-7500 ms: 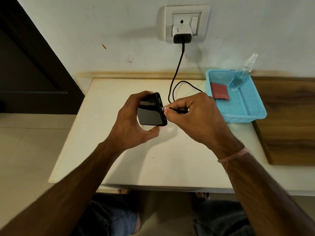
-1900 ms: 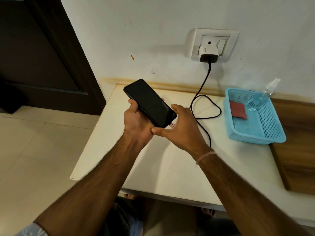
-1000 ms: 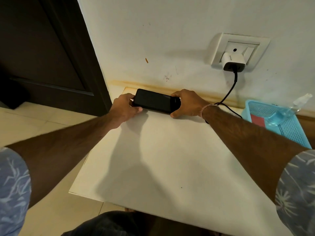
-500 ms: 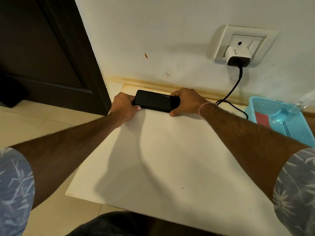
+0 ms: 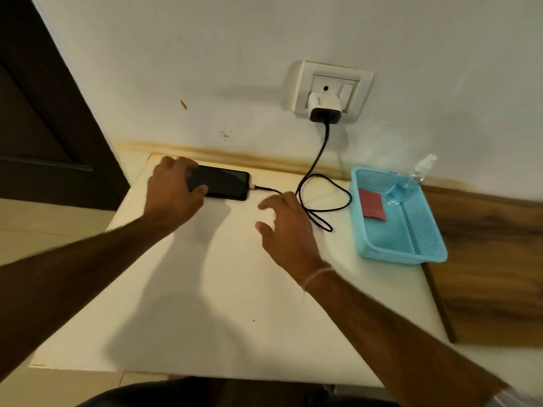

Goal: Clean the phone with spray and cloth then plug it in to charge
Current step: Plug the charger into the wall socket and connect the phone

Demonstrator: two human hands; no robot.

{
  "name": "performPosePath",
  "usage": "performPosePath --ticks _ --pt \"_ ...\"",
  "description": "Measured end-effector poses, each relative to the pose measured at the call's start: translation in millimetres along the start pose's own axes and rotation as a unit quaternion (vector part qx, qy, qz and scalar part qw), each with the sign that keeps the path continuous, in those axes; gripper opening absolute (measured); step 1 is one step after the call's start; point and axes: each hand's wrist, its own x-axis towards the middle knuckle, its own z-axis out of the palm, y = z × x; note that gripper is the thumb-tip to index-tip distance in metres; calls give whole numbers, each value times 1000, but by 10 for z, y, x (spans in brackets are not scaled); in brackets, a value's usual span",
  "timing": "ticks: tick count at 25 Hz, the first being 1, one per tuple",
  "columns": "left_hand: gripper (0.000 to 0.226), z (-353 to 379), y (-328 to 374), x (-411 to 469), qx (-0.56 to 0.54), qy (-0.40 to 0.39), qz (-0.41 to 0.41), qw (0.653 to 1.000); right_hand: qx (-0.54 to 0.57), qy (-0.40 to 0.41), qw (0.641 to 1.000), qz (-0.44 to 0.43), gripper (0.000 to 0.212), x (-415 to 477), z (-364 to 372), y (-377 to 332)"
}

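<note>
The black phone (image 5: 223, 183) lies flat, screen up, at the back left of the cream table (image 5: 223, 289), close to the wall. A black cable (image 5: 323, 198) is plugged into its right end and runs in a loop up to the white charger (image 5: 323, 108) in the wall socket. My left hand (image 5: 173, 192) covers the phone's left end, thumb on its near edge and fingers curled over it. My right hand (image 5: 285, 227) hovers over the table to the right of the phone, fingers loosely spread and holding nothing.
A blue plastic basket (image 5: 411, 245) stands at the right, holding a red cloth (image 5: 371, 204) and a clear spray bottle (image 5: 411, 183) leaning on its far rim. A wooden panel (image 5: 484, 259) lies beyond it. A dark door (image 5: 38, 113) is at the left.
My right hand has let go of the phone's right end and drawn back toward me. The plugged cable end now shows. My left hand stays on the phone.
</note>
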Motion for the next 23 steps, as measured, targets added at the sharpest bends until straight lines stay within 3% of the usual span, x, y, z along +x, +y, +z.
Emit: performPosePath --ticks 3,7,11,14,17,23 --pt "36 202 398 -33 -26 -91 88 992 -22 26 995 97 19 -225 -321 239" --pt "42 491 801 -27 25 -199 198 959 35 40 963 266 41 -110 -444 472" --pt "35 679 918 -13 80 -211 180 957 126 40 919 372 44 193 -400 630" --pt "33 773 955 -57 102 -193 177 960 231 67 863 443 44 374 -364 653" --pt "34 864 985 -99 131 -178 193 956 242 80 851 459 46 528 -314 703" --pt "39 969 1058 -130 181 -159 186 953 165 66 896 406 50 894 -287 744"
